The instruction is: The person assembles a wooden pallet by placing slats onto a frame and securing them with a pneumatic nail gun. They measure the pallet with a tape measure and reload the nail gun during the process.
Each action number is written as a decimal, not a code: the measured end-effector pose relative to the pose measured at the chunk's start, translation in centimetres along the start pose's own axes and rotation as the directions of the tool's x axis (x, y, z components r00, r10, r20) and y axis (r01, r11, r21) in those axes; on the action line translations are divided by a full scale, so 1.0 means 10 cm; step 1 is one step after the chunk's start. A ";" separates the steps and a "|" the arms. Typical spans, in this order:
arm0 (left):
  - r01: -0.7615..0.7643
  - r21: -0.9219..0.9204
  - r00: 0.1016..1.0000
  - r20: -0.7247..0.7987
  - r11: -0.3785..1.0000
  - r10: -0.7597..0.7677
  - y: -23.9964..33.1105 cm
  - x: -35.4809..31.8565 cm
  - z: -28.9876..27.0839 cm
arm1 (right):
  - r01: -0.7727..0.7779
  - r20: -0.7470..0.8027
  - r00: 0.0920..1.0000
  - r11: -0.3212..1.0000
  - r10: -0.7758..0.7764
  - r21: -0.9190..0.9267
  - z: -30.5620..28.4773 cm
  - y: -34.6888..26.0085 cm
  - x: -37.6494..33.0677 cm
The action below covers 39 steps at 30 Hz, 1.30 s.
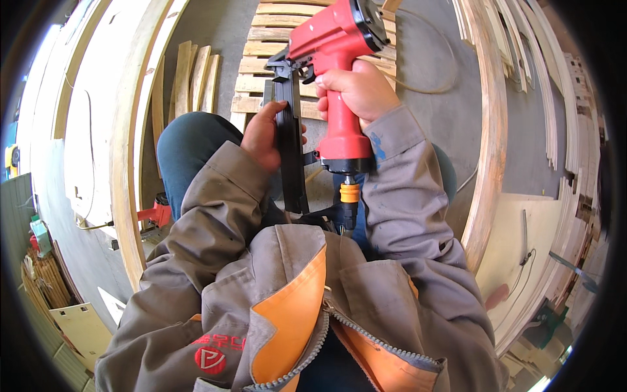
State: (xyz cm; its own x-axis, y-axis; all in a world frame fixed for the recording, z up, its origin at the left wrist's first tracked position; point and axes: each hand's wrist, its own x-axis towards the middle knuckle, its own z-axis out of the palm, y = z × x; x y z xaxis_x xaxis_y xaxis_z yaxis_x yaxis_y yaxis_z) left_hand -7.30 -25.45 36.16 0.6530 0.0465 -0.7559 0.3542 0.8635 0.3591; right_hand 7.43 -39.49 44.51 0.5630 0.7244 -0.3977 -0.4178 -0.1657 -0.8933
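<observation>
A red and black pneumatic nail gun (pixel 336 36) is held up in front of me, its head pointing to the upper left. My right hand (pixel 366 91) wraps round the red handle, the thumb lying close to the trigger. My left hand (pixel 264 136) grips the long black magazine (pixel 289 140), thumb on its near face and fingertips showing past its right side. At the handle's base sits an orange and black air hose coupling (pixel 349 196), close to my jacket. The contents of the magazine cannot be made out.
A slatted wooden pallet (pixel 251 85) lies on the grey floor beyond the tool. Long timber beams stand left (pixel 127 150) and right (pixel 491 130). Loose boards (pixel 196 78) lean at the left, with a second red tool (pixel 157 212) below them. A thin hose (pixel 450 72) curls at the upper right.
</observation>
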 end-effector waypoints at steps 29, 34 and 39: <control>-0.398 0.100 0.917 0.088 0.912 0.390 0.23 -0.49 0.20 | 0.106 -0.051 0.993 0.991 -0.102 0.076 -0.06 -0.10 -0.15; -0.448 0.136 0.886 0.203 0.884 0.418 0.36 -0.69 0.22 | 0.130 -0.061 0.990 0.984 -0.124 0.122 -0.08 -0.10 -0.18; -0.511 0.200 0.850 0.261 0.836 0.457 0.40 -0.89 0.27 | 0.132 -0.072 0.990 0.976 -0.121 0.173 -0.09 -0.09 -0.20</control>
State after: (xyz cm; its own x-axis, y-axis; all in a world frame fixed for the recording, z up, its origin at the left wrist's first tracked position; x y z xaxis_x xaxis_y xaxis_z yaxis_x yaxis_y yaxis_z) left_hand -9.86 -23.75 45.80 0.8919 0.3029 -0.3357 0.0967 0.5975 0.7960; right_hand 7.34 -41.37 45.86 0.6589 0.6894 -0.3008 -0.4567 0.0490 -0.8882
